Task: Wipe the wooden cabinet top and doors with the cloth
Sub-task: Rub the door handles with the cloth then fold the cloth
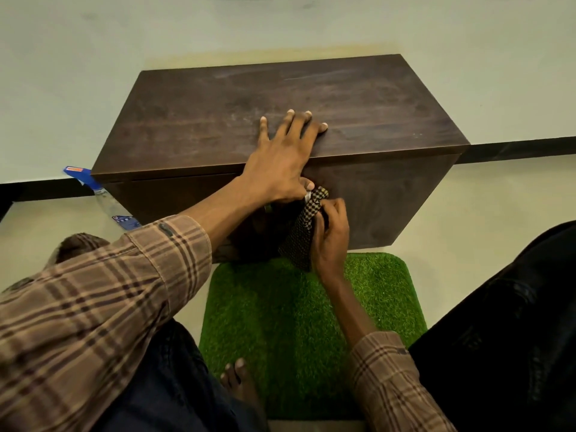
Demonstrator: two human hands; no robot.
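Note:
A dark brown wooden cabinet (pixel 218 113) stands on the floor against the wall. My left hand (pixel 280 157) rests over its front top edge, fingers spread flat on the top and thumb down on the front. My right hand (pixel 330 232) grips a dark checked cloth (pixel 300 235) and holds it against the cabinet's front face, just below my left thumb. The cloth hangs down toward the mat. The lower middle of the front is hidden behind my hands and the cloth.
A clear spray bottle (pixel 107 204) with a blue trigger stands at the cabinet's left front corner. A green grass-like mat (pixel 280 322) lies before the cabinet, with my bare toes (pixel 237 375) on it. My knees flank the mat.

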